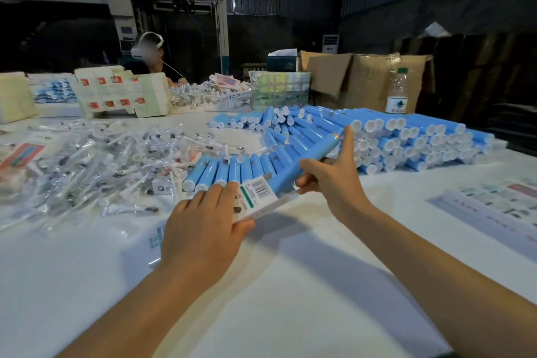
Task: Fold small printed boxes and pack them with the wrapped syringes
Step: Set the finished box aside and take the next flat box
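Now my left hand pinches the white flap end of a blue box mid-frame; my right hand grips its far end. I should square the edges before tucking the flap.

the near end of the box is hidden under the left hand; its print is too small to read. both forearms are cut off at the lower edge.

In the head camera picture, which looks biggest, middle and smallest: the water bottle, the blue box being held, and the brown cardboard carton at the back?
1. Brown cardboard carton, largest though farthest.
2. Blue box in both hands; nearness inflates it.
3. Water bottle, smallest; it stands farther off, so box versus bottle is unsure.
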A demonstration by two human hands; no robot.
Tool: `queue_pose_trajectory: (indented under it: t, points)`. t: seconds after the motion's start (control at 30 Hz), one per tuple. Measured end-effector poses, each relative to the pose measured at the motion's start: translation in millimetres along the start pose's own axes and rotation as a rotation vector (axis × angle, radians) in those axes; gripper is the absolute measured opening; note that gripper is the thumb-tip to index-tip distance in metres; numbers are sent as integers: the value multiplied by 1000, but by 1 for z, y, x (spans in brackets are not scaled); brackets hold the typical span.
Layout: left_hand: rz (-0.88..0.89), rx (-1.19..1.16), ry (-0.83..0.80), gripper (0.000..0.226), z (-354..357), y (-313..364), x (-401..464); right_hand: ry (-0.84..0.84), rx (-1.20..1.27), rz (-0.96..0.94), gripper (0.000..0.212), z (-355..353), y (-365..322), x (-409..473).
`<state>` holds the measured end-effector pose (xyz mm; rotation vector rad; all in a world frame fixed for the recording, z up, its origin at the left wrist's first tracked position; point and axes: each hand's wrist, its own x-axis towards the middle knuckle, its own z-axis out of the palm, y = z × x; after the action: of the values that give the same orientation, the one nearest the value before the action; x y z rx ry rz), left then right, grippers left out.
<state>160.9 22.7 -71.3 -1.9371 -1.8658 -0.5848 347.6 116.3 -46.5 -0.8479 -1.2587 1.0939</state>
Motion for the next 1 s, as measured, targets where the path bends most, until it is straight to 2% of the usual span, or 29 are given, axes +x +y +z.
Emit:
queue_pose_trajectory:
  t: [0.1,0.27,0.3,0.37,0.43,0.67,0.77,0.9,1.0]
  points:
    - [52,10,117,57,4,1,-2,-25,-102,-44,87,6,5,-9]
    - [62,26,125,58,2,3,-4,-7,-285,-85,8,17,10,-22]
    - [54,22,104,58,2,3,-5,-16,-333,-108,8,18,11,-25]
    - [28,19,50,60,0,4,-6,-54,-403,-147,26,21,14,-29]
    - [-3,19,46,63,2,2,-6,-88,-407,-158,32,23,15,-32]
    - [66,13,-35,63,9,3,-7,15,-320,-75,38,17,10,-24]
    - [122,0,-68,59,10,6,-9,16,-416,-131,35,26,-2,-14]
    - [153,27,-96,51,6,8,-6,-237,-623,-230,38,71,-13,-2]
    - [177,75,-116,50,7,7,-9,-513,-806,-372,27,126,-13,0]
